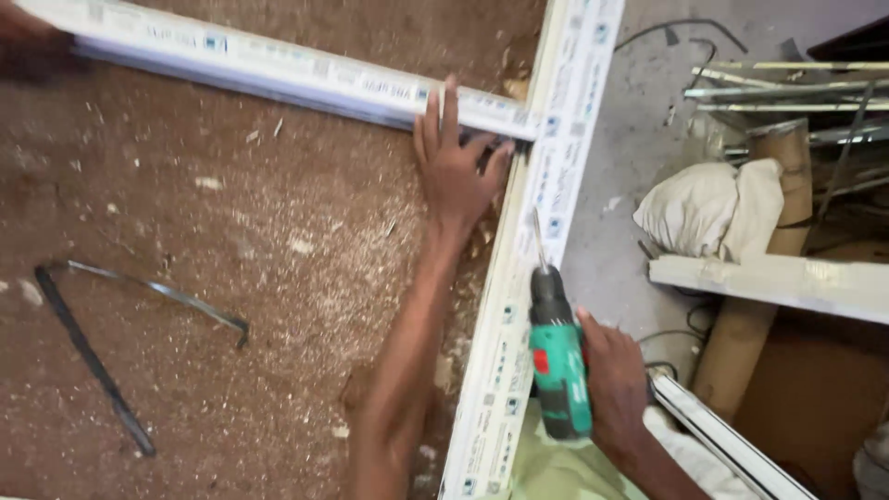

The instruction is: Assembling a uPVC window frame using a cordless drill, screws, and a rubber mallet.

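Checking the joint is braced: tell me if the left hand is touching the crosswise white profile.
Touching. The head view shows the left hand pressed onto the crosswise white profile, fingers lying over its edge.

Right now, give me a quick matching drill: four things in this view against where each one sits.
Things:
1. left hand
2. green drill
3. bent metal strip
4. white cloth bundle

Places:
A. lying on the brown dusty board at left
B. pressed on the crosswise white profile near the joint
C. at right, against a cardboard tube
D. in the right hand, bit beside the long white profile

Pairs: 1-B, 2-D, 3-A, 4-C
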